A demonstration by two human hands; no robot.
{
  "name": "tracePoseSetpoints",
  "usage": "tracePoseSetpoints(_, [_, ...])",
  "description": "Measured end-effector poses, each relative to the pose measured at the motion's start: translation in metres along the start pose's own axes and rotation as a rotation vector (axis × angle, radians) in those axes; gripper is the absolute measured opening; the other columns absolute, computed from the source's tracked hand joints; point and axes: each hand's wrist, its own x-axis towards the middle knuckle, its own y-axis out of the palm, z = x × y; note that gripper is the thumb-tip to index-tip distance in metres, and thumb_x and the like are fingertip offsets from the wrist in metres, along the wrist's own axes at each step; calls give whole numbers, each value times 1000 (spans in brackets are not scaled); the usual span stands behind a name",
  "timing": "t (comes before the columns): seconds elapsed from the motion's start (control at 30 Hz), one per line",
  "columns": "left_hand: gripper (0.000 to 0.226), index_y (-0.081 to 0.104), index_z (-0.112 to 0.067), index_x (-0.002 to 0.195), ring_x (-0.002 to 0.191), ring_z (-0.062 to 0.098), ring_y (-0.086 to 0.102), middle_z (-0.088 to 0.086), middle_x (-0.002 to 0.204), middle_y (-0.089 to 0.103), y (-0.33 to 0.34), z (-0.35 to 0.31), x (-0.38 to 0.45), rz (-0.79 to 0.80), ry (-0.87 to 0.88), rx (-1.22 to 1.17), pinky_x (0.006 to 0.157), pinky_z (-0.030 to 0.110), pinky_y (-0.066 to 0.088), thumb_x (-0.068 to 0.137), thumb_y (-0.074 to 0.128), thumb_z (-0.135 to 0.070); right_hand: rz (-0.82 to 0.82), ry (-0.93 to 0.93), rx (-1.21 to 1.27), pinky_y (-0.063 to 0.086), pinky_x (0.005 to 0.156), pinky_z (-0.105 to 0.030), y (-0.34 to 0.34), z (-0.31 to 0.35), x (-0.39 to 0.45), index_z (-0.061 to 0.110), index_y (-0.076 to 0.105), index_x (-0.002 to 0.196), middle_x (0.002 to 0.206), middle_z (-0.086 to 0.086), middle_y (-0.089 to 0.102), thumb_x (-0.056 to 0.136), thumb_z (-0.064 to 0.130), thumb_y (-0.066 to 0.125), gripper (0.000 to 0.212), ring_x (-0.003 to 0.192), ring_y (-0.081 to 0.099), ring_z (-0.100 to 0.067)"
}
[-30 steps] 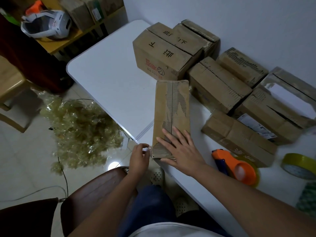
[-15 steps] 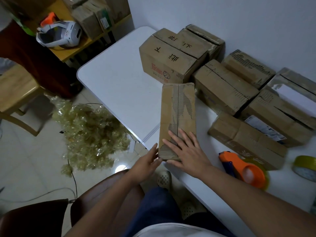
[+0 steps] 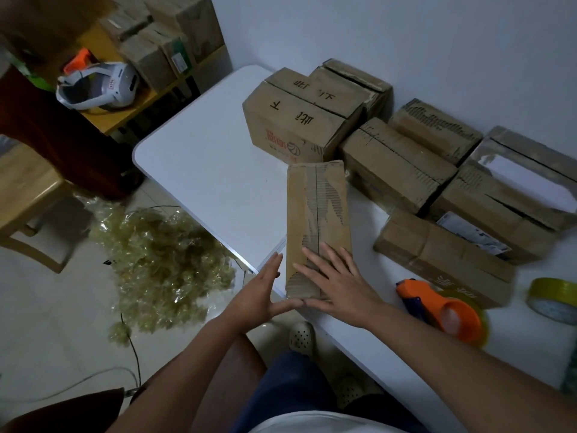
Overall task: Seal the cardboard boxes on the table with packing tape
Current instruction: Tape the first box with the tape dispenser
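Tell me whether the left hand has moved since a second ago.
Yes. The left hand opened and came right, against the long box's near end.

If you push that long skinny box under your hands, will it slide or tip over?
It would probably slide, not tip: the long box lies flat on its wide side on the smooth white table. It likely stays stiff, being corrugated cardboard. Its near end sits at the table edge, under the right hand, so pulling it closer could drop it.

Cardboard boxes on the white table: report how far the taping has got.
Done: none plainly sealed. In hand: the long narrow cardboard box, right hand flat on top, left hand at its near end. Left: the orange tape dispenser lies unused; the boxes by the wall wait.
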Motion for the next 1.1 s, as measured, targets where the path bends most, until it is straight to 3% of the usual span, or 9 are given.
tracePoseSetpoints(0.1, [104,13,-21,158,146,12,30,-4,166,8,-6,-9,11,-133,-35,34,115,33,34,76,49,-75,-178,209,306,-4,119,-47,-12,-2,-2,45,8,152,161,16,-12,91,67,33,69,149,-15,-18])
tracePoseSetpoints(0.17, [99,19,-21,157,148,14,24,-3,166,8,-10,-19,23,-205,-25,99,114,31,29,79,43,-76,-283,484,591,11,116,-39,-20,-8,-3,38,11,153,162,8,2,94,56,44,70,149,3,-18])
tracePoseSetpoints(0.23, [93,24,-21,155,147,24,25,3,166,11,-12,-27,39,-236,-12,176,115,36,28,82,40,-77,-222,699,994,27,105,-29,-26,-13,-3,27,18,153,158,0,24,97,50,46,66,144,25,-20])
tracePoseSetpoints(0.3, [96,24,-21,155,148,32,20,7,165,10,-11,-35,58,-184,-9,347,118,45,22,82,36,-82,-149,747,1163,36,96,-25,-28,-16,-7,26,35,146,140,2,49,98,50,42,54,130,47,-19])
tracePoseSetpoints(0.4, [105,-3,-31,157,150,37,-14,6,165,-16,-3,-42,77,-58,-112,505,118,57,-5,77,36,-87,-94,697,1281,45,91,-29,-25,-20,-16,31,48,134,122,4,63,99,52,38,42,108,62,-10])
tracePoseSetpoints(0.57, [118,-20,-32,153,142,47,-29,8,158,-34,8,-58,87,56,-155,630,112,67,-11,73,45,-88,-61,719,1106,37,87,-25,-23,-34,-27,25,39,144,140,0,52,100,52,38,51,121,51,-13])
tracePoseSetpoints(0.77, [110,-23,-46,149,146,43,-23,-5,158,-36,-58,-44,89,295,-11,820,113,69,-6,84,66,-56,-314,817,951,40,88,-28,-28,-48,-17,17,31,147,147,-9,40,100,40,46,54,125,48,-21])
tracePoseSetpoints(0.87, [105,-24,-51,146,146,35,-27,-8,153,-41,-74,-34,83,247,2,892,115,70,-3,91,64,-39,-347,783,933,43,94,-31,-32,-48,-3,15,25,148,150,-10,34,101,36,46,56,130,43,-24])
tracePoseSetpoints(1.1, [82,-26,-57,142,145,38,-27,-11,155,-38,-44,-9,56,11,-135,615,115,63,-7,91,36,-72,-268,654,804,39,102,-38,-54,-62,49,17,23,147,153,-4,23,100,39,44,55,135,35,-24])
